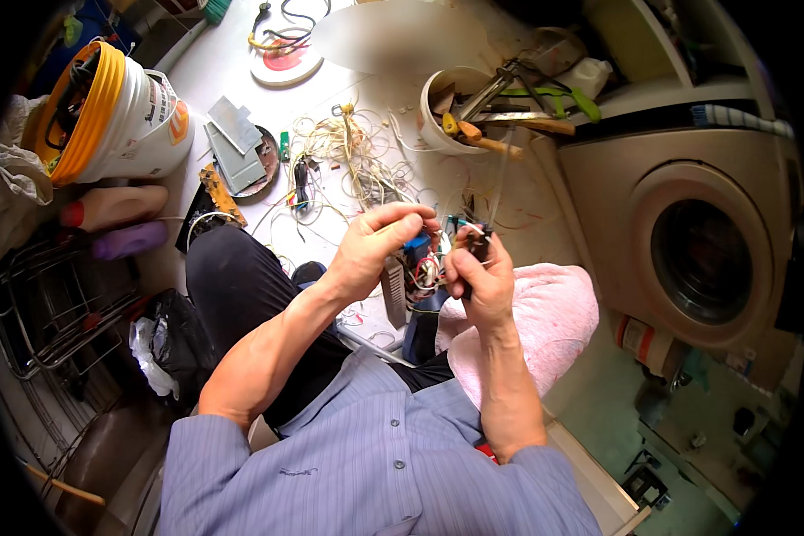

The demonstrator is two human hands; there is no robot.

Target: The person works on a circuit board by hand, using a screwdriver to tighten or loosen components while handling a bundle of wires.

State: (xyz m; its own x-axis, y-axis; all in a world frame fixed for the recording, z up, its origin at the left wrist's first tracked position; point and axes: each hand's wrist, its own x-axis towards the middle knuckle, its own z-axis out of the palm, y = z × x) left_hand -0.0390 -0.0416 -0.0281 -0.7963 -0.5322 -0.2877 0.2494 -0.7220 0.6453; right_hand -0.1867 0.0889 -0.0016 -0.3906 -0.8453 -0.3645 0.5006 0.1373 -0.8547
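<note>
My left hand point(382, 248) is closed in a pinch beside a tangle of red, white and blue wires point(427, 270). What its fingertips hold is too small to make out. To its right, my right hand point(482, 279) grips a small black piece point(479, 243), largely covered by the fingers, so its kind is unclear. The wires lie between the two hands. Below them, a grey slotted metal case point(393, 293) stands upright between my knees. A pink towel point(549, 314) covers my right thigh.
Loose cut wires point(357, 152) litter the floor ahead. A white bucket of tools point(456, 112) stands beyond my right hand, near a washing machine point(688, 241). At left are a yellow-and-white bucket point(138, 116), grey metal plates point(234, 147) and a black plastic bag point(180, 330).
</note>
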